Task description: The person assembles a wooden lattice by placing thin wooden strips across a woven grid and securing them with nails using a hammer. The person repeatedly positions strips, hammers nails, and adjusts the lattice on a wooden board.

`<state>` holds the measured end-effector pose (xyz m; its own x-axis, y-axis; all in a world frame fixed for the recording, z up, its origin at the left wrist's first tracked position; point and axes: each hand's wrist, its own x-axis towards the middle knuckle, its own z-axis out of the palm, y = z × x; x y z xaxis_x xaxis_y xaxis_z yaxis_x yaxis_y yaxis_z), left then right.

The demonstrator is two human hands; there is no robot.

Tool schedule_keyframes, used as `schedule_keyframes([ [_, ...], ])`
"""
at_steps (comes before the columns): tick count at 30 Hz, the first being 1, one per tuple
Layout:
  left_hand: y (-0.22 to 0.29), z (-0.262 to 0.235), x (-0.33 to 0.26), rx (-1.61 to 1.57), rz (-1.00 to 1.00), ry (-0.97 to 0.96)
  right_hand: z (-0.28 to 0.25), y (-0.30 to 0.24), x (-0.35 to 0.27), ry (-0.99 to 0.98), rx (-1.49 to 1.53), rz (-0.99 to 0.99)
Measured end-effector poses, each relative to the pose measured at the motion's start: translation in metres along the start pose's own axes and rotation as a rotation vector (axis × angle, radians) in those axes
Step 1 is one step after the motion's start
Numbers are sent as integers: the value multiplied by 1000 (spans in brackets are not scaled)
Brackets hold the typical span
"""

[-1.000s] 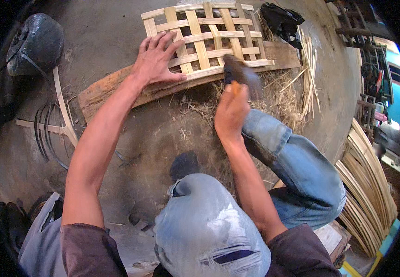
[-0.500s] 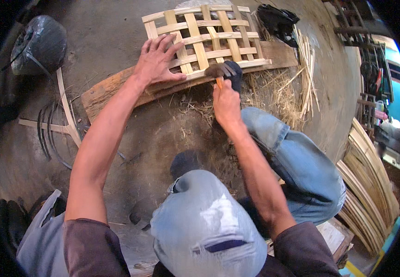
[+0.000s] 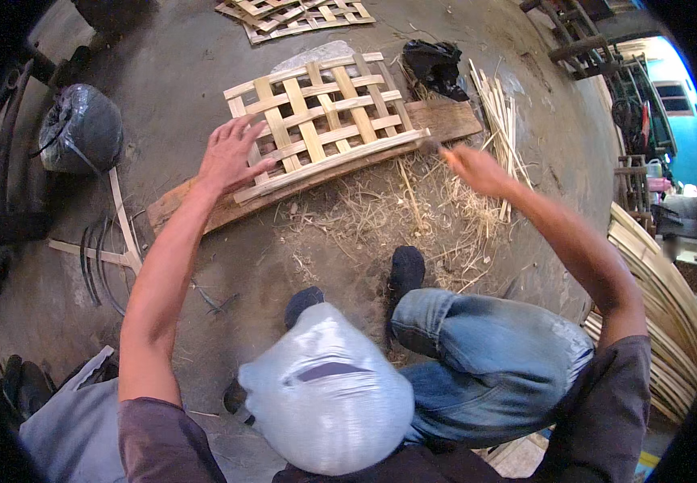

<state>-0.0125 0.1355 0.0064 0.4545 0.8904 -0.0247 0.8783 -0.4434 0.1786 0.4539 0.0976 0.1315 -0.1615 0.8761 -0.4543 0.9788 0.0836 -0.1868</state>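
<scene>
Your lattice panel [image 3: 303,121]: near edge on the board [image 3: 445,121]
Left of the board, a bundle [image 3: 91,125]; right, sticks [image 3: 500,121]; behind, overlapping panels [image 3: 316,30]; before it, toward you, shavings [image 3: 364,211].

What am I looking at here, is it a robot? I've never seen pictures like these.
No robot: it's a person working bare-handed. A wide fisheye camera on their head looks down, so straight edges bend toward the picture's rim. The left hand is spread on the left side of a woven lattice panel, whose near edge lies over a wooden plank on the floor. The right hand grips an orange-handled tool, its dark head blurred near the panel's near right corner. Around them lie pale shavings, thin loose sticks and a black plastic bag; farther off lie more lattice panels.
</scene>
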Motion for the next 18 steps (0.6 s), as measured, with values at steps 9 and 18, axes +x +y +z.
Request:
schedule_keyframes([
  [9,-16,-37,-3,-17,-1,-9,220,65,-109,463,371,156],
  [18,-145,-51,14,-152,-89,43,138,42,-89,387,659,149],
])
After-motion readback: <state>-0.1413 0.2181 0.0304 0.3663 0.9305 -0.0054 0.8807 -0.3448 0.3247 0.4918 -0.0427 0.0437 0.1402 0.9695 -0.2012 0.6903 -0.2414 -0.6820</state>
